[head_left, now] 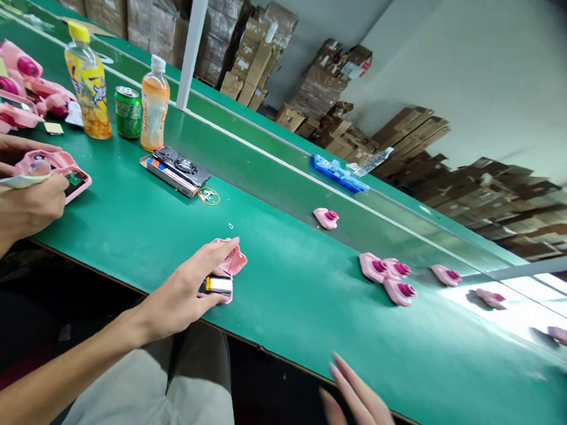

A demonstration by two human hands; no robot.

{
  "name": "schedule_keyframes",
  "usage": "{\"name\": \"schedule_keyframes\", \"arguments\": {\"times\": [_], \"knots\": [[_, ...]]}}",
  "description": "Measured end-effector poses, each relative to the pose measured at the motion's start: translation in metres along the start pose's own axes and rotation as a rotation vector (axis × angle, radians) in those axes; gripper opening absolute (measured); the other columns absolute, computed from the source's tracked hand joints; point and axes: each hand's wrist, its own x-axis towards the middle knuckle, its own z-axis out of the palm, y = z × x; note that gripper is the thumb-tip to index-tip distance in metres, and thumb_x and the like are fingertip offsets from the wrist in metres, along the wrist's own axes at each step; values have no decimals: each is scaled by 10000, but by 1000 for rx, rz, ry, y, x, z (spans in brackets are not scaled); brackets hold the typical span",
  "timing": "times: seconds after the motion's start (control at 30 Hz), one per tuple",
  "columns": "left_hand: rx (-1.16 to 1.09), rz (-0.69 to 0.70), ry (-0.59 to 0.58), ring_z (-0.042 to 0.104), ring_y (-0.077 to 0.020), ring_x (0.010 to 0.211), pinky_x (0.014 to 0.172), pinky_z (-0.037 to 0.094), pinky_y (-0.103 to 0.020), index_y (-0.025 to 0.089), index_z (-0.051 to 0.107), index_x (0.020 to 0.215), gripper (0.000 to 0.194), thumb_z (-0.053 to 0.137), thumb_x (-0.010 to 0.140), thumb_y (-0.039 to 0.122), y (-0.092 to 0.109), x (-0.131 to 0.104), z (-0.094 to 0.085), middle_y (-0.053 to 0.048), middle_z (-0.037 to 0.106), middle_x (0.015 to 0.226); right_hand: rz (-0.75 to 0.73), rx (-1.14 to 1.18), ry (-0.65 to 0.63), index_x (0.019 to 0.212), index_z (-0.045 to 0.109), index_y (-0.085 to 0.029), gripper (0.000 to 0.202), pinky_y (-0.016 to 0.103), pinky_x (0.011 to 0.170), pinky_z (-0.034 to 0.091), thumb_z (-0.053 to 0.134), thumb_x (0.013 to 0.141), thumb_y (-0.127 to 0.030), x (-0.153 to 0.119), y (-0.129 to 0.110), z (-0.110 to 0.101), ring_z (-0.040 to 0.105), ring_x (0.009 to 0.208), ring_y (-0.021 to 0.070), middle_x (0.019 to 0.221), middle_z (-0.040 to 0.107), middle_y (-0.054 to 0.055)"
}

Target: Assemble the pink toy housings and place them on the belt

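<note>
My left hand [185, 294] rests on the green table [288, 283] near its front edge. It grips a pink plastic shell [233, 260] with a small silver battery [219, 285] lying against it. My right hand [359, 401] hovers low over the table's front edge, blurred, fingers spread, with nothing in it. Loose pink shell pieces [389, 276] lie in a cluster to its far right, and a single one [326, 218] sits farther back.
A co-worker's hands [15, 192] at the left hold a pink toy camera [60, 170], with a pile of pink units [7, 83] behind. Two drink bottles [88, 80], a green can [127, 112], a flat tray of parts [176, 170] and a blue part [339, 173] stand nearby. Cardboard boxes [262, 52] line the wall.
</note>
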Motion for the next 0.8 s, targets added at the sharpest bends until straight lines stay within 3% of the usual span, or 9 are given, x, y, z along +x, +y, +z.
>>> {"name": "schedule_keyframes", "arguments": {"times": [0.03, 0.1, 0.17, 0.23, 0.37, 0.5, 0.67, 0.8], "knots": [[21, 30, -41, 377, -260, 1477, 1232, 354, -458, 384, 306, 1564, 820, 639, 869, 103, 1, 0, -1, -31, 416, 1571, -120, 41, -21, 1442, 539, -415, 563, 456, 920, 632, 607, 940, -169, 17, -16, 12, 703, 1118, 265, 1312, 689, 36], [49, 85, -96, 275, -246, 1531, 1249, 320, -447, 370, 315, 1562, 792, 595, 884, 70, 1, 1, -2, -38, 372, 1597, -373, 117, -183, 1471, 520, -315, 557, 452, 1005, 597, 548, 965, -86, 58, -44, 41, 617, 1268, 255, 1434, 607, 75], [55, 102, -102, 275, -235, 1532, 1251, 313, -441, 342, 377, 1535, 744, 560, 881, 38, 0, 2, -3, -58, 374, 1585, -570, 148, -292, 1443, 553, -234, 519, 431, 1033, 587, 534, 961, -42, 97, -64, 66, 594, 1301, 246, 1416, 622, 105], [40, 72, -62, 327, -237, 1508, 1241, 329, -447, 308, 450, 1492, 689, 566, 869, 36, 0, 1, -2, -84, 420, 1536, -673, 145, -321, 1410, 581, -175, 486, 416, 1042, 585, 550, 948, -29, 117, -74, 79, 605, 1291, 248, 1382, 644, 134], [-1, 10, 24, 376, -267, 1480, 1225, 346, -481, 258, 490, 1464, 638, 592, 861, 74, -3, -1, 3, -129, 454, 1486, -684, 56, -281, 1402, 574, -106, 486, 423, 1018, 596, 544, 927, -7, 107, -71, 85, 609, 1289, 292, 1407, 607, 205], [-52, 20, -6, 361, -288, 1486, 1220, 338, -509, 263, 517, 1450, 645, 597, 840, 69, -10, -3, 4, -130, 478, 1467, -658, 2, -225, 1451, 517, -108, 529, 436, 990, 606, 490, 936, 12, 85, -66, 89, 612, 1283, 302, 1420, 584, 238], [-225, -5, -73, 577, -243, 1298, 1098, 498, -439, 311, 446, 1501, 666, 579, 883, 101, -18, -2, -2, -127, 398, 1536, -628, 4, -150, 1327, 614, -106, 407, 421, 1009, 598, 498, 949, -10, 85, -71, 101, 616, 1283, 292, 1372, 627, 229], [-167, -24, -53, 637, -217, 1197, 1017, 555, -393, 307, 423, 1511, 660, 566, 896, 116, -17, 1, -4, -126, 455, 1451, -704, -59, -73, 1268, 642, -29, 360, 418, 981, 610, 499, 939, -3, 88, -72, 105, 657, 1221, 321, 1307, 651, 278]]}}
